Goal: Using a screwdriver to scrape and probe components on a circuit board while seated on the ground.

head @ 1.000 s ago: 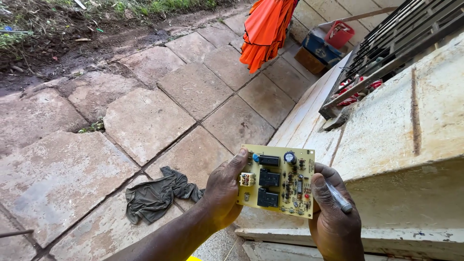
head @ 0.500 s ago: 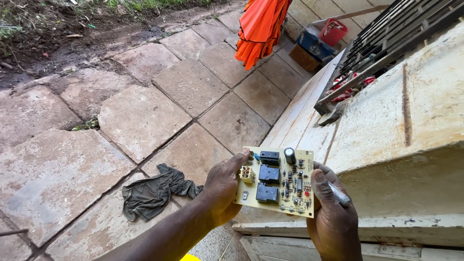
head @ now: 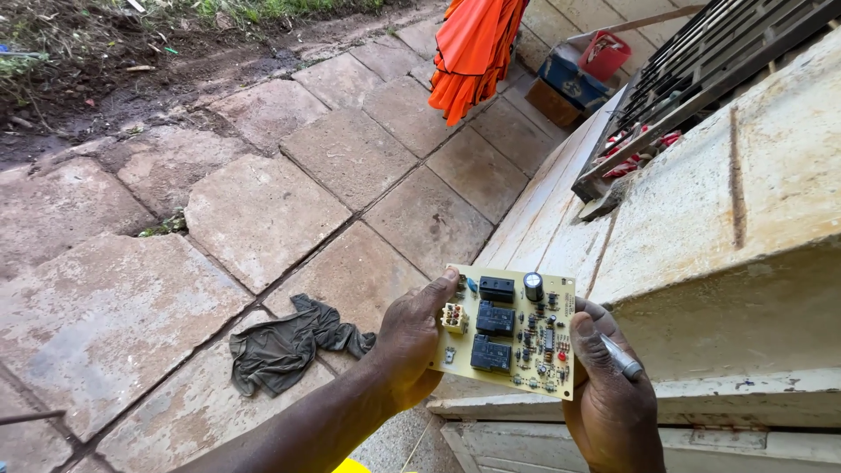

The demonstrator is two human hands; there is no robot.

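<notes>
A: Start wide. Ground?

B: Paved floor (head: 263, 210) of large worn stone slabs, dirt-stained, grass in the joints. Bare earth and weeds along the far edge.

A: To the right?

B: Pale, weathered housing (head: 753, 219), painted metal by the look, rust streaks on top. A dark metal grille (head: 701, 79) lies tilted across its far end, red wiring showing under it.

A: Beyond that?

B: Folded orange cloth (head: 473, 52) hanging at top centre. Just beside it, on the floor, a blue box (head: 569, 83) with a red tub (head: 604, 57) resting on it.

A: Anything loose on the slabs?

B: One crumpled dark rag (head: 289, 346), lying near the left forearm, not touching it.

A: Now the hands.

B: Both on a yellowish circuit board (head: 508, 333), held in the air in front of the housing, component side up, tilted slightly. Left hand (head: 412, 342) clamped on the board's left edge, thumb over the top corner. Right hand (head: 613, 394) supports the right edge from beneath, thumb on the board's face.

A: Anything else in the right hand?

B: A slim grey pen-like tool (head: 624, 357), tucked between the fingers. Cannot tell what kind.

A: Board details?

B: Three black block components in a column, a dark cylindrical capacitor near the top, a white connector at the left edge, small parts scattered on the right.
</notes>
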